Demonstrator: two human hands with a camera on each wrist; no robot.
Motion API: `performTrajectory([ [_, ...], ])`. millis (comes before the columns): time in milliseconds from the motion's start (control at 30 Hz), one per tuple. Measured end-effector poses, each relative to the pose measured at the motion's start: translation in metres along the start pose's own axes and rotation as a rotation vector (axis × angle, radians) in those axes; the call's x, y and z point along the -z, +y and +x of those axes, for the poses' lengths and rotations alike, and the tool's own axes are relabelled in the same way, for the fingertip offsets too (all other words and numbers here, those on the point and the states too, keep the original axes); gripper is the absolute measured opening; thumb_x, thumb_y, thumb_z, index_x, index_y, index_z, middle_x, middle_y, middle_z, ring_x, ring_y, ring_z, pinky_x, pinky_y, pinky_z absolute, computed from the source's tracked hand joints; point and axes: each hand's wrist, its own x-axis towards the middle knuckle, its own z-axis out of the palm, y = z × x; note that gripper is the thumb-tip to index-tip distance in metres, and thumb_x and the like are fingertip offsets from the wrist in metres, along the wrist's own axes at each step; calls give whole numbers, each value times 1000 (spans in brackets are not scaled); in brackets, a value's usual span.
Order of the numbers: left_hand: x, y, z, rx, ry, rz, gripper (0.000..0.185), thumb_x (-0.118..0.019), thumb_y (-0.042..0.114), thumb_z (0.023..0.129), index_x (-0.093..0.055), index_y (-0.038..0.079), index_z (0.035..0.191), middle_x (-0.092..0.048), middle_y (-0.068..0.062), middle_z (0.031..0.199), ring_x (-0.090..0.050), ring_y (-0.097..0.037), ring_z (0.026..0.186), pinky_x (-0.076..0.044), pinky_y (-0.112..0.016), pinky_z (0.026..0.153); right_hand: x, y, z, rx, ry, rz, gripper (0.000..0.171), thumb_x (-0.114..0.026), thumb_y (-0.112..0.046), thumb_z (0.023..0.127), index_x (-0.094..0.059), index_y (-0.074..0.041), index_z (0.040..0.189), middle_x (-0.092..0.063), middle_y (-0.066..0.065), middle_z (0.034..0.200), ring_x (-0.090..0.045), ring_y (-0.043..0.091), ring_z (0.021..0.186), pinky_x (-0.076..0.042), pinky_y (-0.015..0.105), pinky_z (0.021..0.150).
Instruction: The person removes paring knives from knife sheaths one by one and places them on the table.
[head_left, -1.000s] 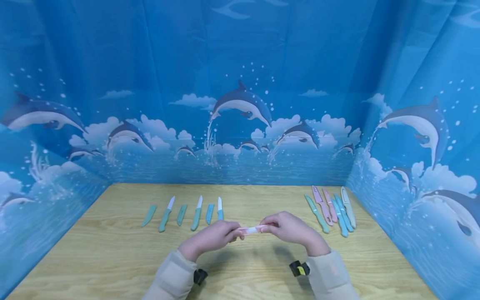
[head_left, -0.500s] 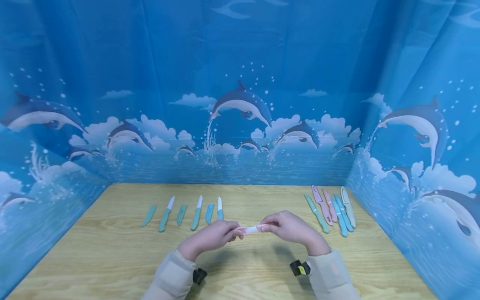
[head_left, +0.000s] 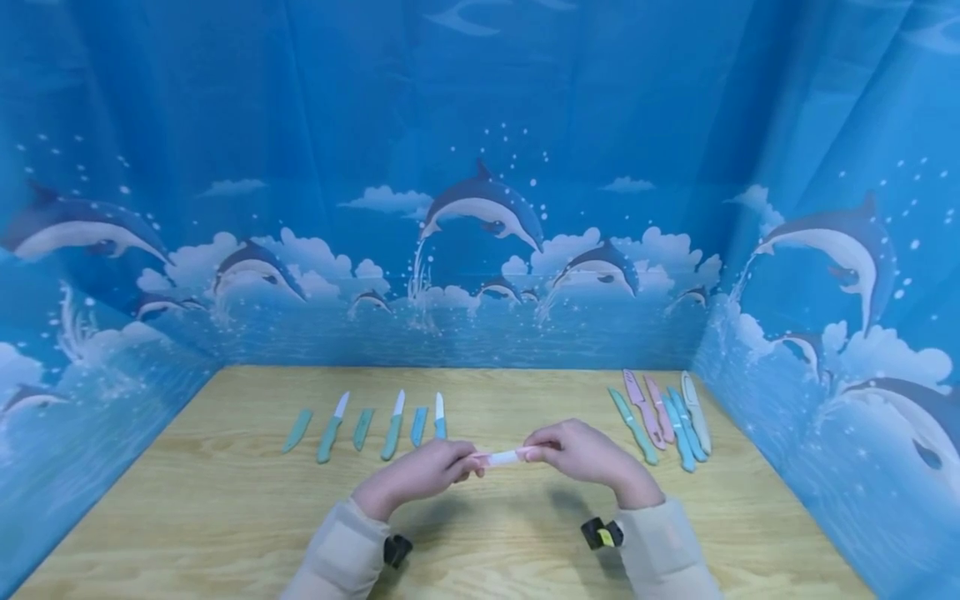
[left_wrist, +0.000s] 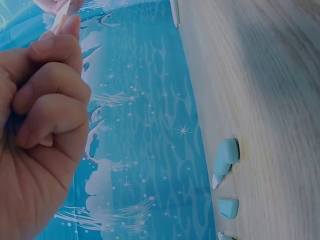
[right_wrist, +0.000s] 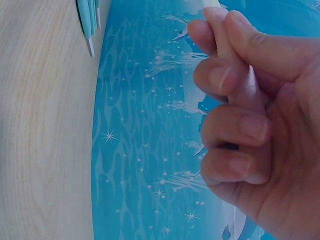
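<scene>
Above the middle of the table, a small knife with a white blade (head_left: 504, 457) spans the space between my two hands. My left hand (head_left: 429, 471) pinches a pink sheath (left_wrist: 60, 24) at the blade's end, with the other fingers curled into the palm. My right hand (head_left: 581, 454) grips the knife's pink handle (right_wrist: 246, 92), its fingers wrapped along it. The blade's tip is hidden at the sheath and left fingers. Nearest to the left hand on the table lies a blue-handled knife (head_left: 440, 421), bare blade pointing away.
Left on the wooden table (head_left: 247, 500) are two green-handled bare knives (head_left: 328, 437) (head_left: 392, 433), two green sheaths (head_left: 297, 431) (head_left: 363, 429) and a blue sheath (head_left: 419, 426). Several pink, blue and green knives (head_left: 678, 429) lie together at the right. A dolphin-print curtain (head_left: 480, 325) surrounds the table.
Both hands keep their grips and have shifted only very slightly. A little more white blade shows between them. The knives and sheaths on the table have not moved.
</scene>
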Motion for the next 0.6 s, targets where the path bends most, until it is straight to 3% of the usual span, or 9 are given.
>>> performTrajectory([
  [133, 1, 1, 0, -9, -6, -11, 29, -43, 23, 105, -67, 7, 104, -59, -14, 75, -35, -6, 55, -34, -21, 52, 2, -1, -1, 2, -6, 5, 24, -57, -35, 97, -73, -17, 102, -62, -12, 74, -42, 7, 56, -41, 26, 56],
  [400, 1, 1, 0, -20, -1, -3, 30, -43, 26, 105, -67, 8, 103, -48, 7, 68, -33, -5, 54, -34, -21, 53, 2, -1, -1, -2, -16, 15, 24, -57, -34, 97, -73, -17, 103, -62, -11, 74, -43, 7, 56, -40, 26, 56],
  [600, 1, 0, -1, -13, 8, -1, 29, -43, 24, 105, -68, 10, 103, -57, -8, 71, -34, -5, 55, -35, -21, 52, 4, 0, -1, -13, -13, 16, 24, -57, -35, 97, -73, -18, 102, -61, -11, 74, -43, 7, 57, -40, 26, 56],
])
